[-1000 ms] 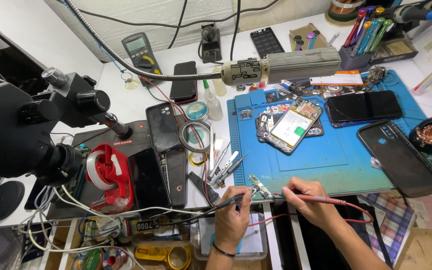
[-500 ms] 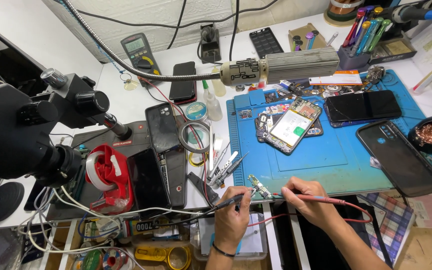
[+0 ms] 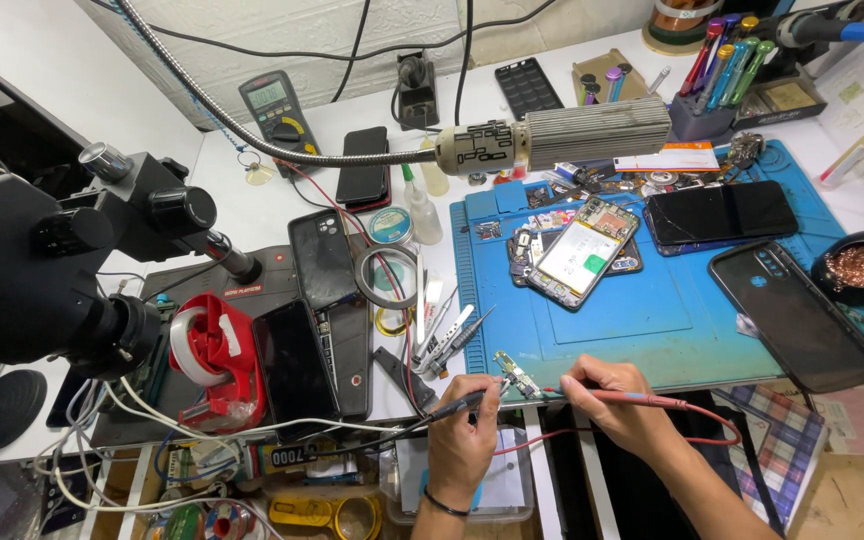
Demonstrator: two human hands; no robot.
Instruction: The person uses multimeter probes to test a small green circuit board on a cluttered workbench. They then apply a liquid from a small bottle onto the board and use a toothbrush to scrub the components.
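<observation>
My left hand [image 3: 462, 435] grips a black multimeter probe [image 3: 457, 405] whose tip points right at a small gold circuit part [image 3: 517, 375] on the front edge of the blue work mat [image 3: 652, 320]. My right hand [image 3: 612, 400] holds a red probe [image 3: 652, 400], its tip touching the same part from the right. Red and black leads trail down off the bench. A multimeter [image 3: 274, 105] stands at the back.
An opened phone [image 3: 582, 250] and two dark phones [image 3: 722, 212] lie on the mat. A black microscope [image 3: 62, 260] and red tape dispenser [image 3: 207, 355] fill the left. Tweezers [image 3: 442, 335], more phones [image 3: 322, 260], a flexible lamp [image 3: 552, 140], and a solder-wick bowl [image 3: 862, 265] are around.
</observation>
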